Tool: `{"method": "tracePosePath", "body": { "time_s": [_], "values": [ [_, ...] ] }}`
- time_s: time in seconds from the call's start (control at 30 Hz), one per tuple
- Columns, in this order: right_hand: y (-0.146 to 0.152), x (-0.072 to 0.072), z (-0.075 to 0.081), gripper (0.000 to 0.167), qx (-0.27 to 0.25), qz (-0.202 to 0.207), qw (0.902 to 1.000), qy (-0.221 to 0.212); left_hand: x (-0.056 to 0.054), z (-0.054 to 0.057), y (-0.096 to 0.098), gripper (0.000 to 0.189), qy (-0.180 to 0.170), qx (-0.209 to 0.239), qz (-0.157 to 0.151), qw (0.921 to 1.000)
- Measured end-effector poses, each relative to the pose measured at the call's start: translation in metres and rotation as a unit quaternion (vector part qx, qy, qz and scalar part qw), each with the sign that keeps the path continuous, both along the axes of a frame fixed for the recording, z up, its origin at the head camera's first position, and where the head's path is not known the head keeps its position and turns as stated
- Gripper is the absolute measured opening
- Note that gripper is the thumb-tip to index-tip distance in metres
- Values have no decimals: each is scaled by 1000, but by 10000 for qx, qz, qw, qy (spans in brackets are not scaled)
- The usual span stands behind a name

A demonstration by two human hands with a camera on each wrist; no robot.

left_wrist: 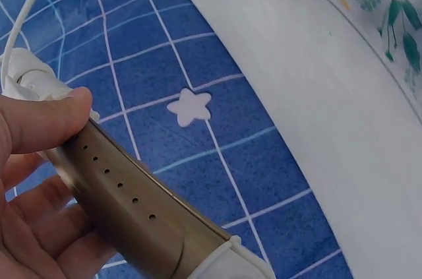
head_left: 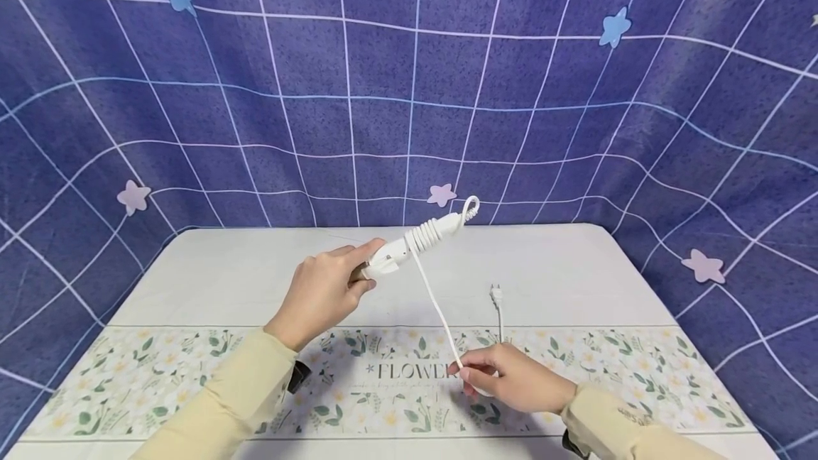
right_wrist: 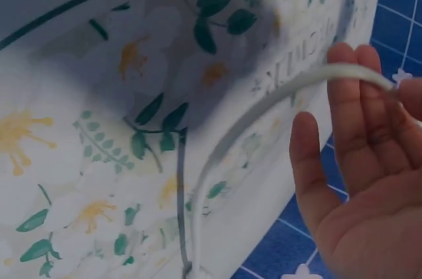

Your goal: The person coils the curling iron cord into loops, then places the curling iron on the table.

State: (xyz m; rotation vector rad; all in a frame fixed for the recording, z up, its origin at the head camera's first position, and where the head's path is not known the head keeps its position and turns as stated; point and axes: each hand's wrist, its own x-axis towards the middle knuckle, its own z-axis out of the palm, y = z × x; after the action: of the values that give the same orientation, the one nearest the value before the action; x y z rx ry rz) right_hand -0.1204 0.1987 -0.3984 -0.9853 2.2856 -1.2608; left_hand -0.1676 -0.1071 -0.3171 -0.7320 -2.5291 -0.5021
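In mid-frame I see the left hand (head_left: pixel 324 295) grip the brown-and-white tool (head_left: pixel 386 258) — maybe to hold it steady. Lower right of centre, the right hand (head_left: pixel 522 378) pinches the white cord (head_left: pixel 435 304), perhaps so it won't sag — the plug (head_left: pixel 495 294) shows above.

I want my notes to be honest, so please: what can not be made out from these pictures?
Lower end of the brown-and-white appliance: left wrist view, cut off by the bottom edge.
Its brown body: head view, mostly hidden by the left hand.
Grip of the right hand on the cord: right wrist view, partly cut off by the right edge.
Small print below "FLOWER": head view, too small to read.
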Motion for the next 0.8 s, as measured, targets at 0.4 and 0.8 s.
{"method": "tracePosePath", "body": {
  "time_s": [0.4, 0.8],
  "values": [
    [4, -31, -9, 23, 612, -974, 9930, 282, 12, 6, 6, 63, -710, 151, -738, 9946],
    [9, -72, -6, 17, 935, -1797, 9762, 770, 10, 0, 11, 62, -1004, -141, -1519, 9832]
  ]
}}
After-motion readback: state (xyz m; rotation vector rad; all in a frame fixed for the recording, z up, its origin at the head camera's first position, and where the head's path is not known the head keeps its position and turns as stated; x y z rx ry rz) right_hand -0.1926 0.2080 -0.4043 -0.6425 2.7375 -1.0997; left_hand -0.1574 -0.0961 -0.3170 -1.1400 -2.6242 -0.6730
